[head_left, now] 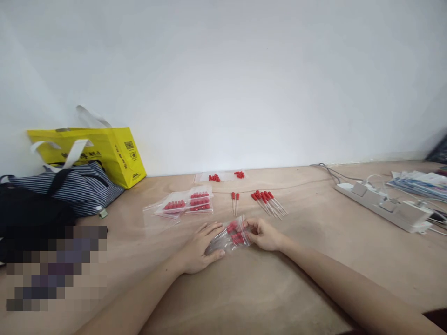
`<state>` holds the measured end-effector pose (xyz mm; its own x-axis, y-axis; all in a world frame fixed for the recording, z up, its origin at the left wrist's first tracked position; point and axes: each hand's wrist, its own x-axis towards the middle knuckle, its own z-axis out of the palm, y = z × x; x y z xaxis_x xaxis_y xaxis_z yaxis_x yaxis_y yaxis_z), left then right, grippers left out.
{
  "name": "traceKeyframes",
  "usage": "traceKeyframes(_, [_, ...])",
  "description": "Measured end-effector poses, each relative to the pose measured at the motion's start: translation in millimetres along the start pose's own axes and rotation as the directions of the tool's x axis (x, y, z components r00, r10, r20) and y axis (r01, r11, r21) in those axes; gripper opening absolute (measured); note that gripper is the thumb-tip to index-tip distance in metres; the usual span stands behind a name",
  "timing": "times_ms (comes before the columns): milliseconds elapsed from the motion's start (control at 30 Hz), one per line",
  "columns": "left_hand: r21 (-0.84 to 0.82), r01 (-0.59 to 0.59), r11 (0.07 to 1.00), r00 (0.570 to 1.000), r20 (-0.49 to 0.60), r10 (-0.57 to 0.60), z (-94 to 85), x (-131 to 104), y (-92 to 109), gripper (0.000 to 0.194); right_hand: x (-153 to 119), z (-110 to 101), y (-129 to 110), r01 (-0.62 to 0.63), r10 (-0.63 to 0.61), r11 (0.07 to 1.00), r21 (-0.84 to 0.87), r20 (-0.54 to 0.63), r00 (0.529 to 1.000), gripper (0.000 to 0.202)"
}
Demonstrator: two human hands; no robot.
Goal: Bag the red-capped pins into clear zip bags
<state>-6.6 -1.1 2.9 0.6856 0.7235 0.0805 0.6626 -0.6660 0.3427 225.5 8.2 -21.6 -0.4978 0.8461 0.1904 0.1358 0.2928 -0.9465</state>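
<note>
— Head view, item in hand?
— Small clear plastic zip bag of red-capped droppers (233, 236), lying on the tan wooden counter (314, 260). Left hand (199, 251) flat, fingers spread, pressing its near end; right hand (263, 234) with grip pinched narrow on its far edge.
— Nearby stock?
— Loose red-capped glass droppers (270, 202) just beyond; filled clear bags (190, 202) to the left; white power strip (384, 204) well apart — right side.

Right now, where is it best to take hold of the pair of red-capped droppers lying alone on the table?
Probably the red caps of the pair of droppers, pinched from above. The caps are the thicker ends, pointing toward the wall; the clear stems look thin.
</note>
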Motion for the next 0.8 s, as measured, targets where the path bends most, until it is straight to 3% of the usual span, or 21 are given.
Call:
traceKeyframes(200, [0.019,0.013,1.000,1.000,0.007,-0.013,0.2,0.0,0.5,0.056,4.1,3.5,1.7,0.048,-0.052,0.998,-0.042,-0.100,0.994,0.023])
traceKeyframes(300, [0.017,0.014,1.000,1.000,0.014,-0.014,-1.1,0.0,1.5,0.056,4.1,-5.0,2.1,0.081,-0.080,0.995,-0.055,0.018,0.997,0.025])
traceKeyframes(367, [0.016,0.013,1.000,1.000,0.022,-0.013,-1.8,0.2,2.0,0.057,6.6,-16.1,3.7,0.006,0.001,0.997,-0.071,0.092,0.996,0.026])
traceKeyframes(400, [0.017,0.011,1.000,1.000,0.025,-0.012,-1.9,0.4,2.2,0.057,9.7,-22.5,5.1,-0.063,0.070,0.993,-0.101,0.072,0.995,0.025])
traceKeyframes(467, [0.023,0.010,1.000,1.000,0.028,-0.011,-2.0,0.9,2.7,0.057,20.6,-35.1,8.9,-0.204,0.163,0.955,-0.213,-0.195,0.967,0.018])
traceKeyframes(500, [0.025,0.011,1.000,1.000,0.029,-0.012,-2.0,1.1,3.0,0.057,28.3,-40.3,11.0,-0.266,0.151,0.923,-0.278,-0.375,0.915,0.014])
traceKeyframes(533, [0.026,0.012,1.000,1.000,0.028,-0.013,-2.0,1.3,3.4,0.057,37.3,-44.2,13.0,-0.300,0.140,0.905,-0.301,-0.454,0.880,0.012])
traceKeyframes(667, [0.019,0.010,1.000,1.000,0.021,-0.011,-2.4,1.3,4.8,0.056,76.1,-44.8,17.8,-0.412,0.141,0.845,-0.341,-0.602,0.786,0.019])
traceKeyframes(800, [0.021,-0.004,1.000,1.000,0.020,0.004,-2.5,0.5,4.1,0.056,103.0,-32.5,19.0,-0.533,0.210,0.769,-0.351,-0.649,0.731,0.018])
